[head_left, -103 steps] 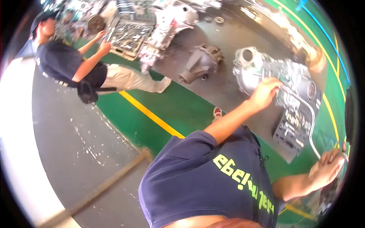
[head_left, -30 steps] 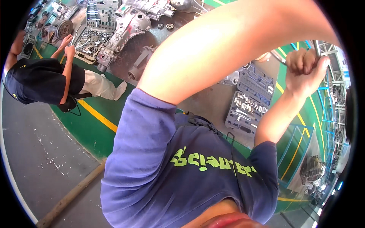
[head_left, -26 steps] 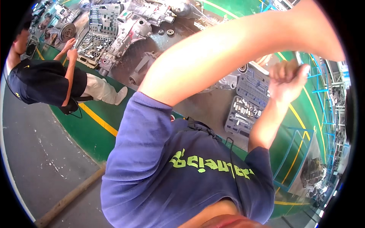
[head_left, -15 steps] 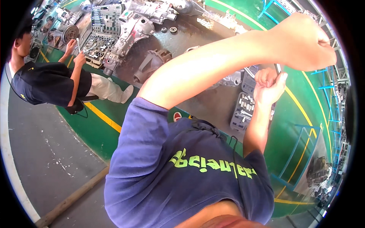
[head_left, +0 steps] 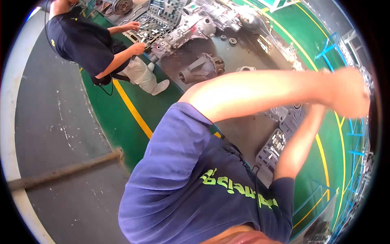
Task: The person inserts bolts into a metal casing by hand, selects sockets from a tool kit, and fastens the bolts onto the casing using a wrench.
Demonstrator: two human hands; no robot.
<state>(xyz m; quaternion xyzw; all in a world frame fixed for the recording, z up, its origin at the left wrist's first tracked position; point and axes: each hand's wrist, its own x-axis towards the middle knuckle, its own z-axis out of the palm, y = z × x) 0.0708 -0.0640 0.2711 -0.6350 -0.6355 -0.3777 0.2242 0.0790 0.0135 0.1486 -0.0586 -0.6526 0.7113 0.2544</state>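
Observation:
My left arm stretches across the view to the upper right, where my left hand (head_left: 350, 92) is closed in a fist. The hand is blurred, and whatever it grips is hidden. Behind that wrist, my right forearm (head_left: 298, 142) rises from below; the fingers of my right hand are covered by the left arm. Beside the right forearm, an open grey tool case (head_left: 269, 151) with shiny sockets and tools lies on the metal-topped bench (head_left: 237, 132).
At the upper left a co-worker (head_left: 87, 44) reaches over an open socket set (head_left: 152, 28). Gearbox housings (head_left: 189, 30) and a dark cast housing (head_left: 203, 67) stand on the bench. A blue metal frame (head_left: 325, 51) is far right; a brown beam (head_left: 65, 168) lies lower left.
The scene has shifted right and partly upward in view. My right hand, earlier seen closed near a metal bar, is now behind my left wrist. My left fist sits lower in the picture.

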